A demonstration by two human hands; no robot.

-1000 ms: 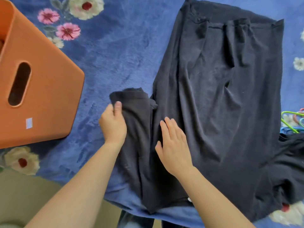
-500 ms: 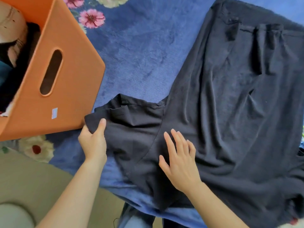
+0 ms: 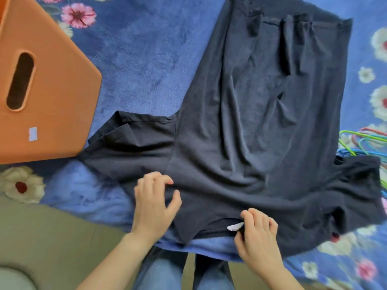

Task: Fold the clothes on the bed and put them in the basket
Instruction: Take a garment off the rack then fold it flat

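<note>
Your shirt (image 3: 251, 122) lies flat on the bed (image 3: 136, 49), collar at 6 o'clock, putting both shoulders within reach. Your right hand (image 3: 257, 233) pinches the collar by the label (image 3: 235, 227). Your left hand (image 3: 155, 201) rests bent-fingered on the 7 o'clock shoulder; whether it grips cloth, I cannot tell. The basket (image 3: 52, 91) stands at 9 o'clock.

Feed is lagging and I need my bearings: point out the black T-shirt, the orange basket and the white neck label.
black T-shirt (image 3: 257, 126), head view, middle of the spread body.
orange basket (image 3: 60, 97), head view, bare side wall beside the handle slot.
white neck label (image 3: 235, 227), head view, centre of the label at the collar.
</note>
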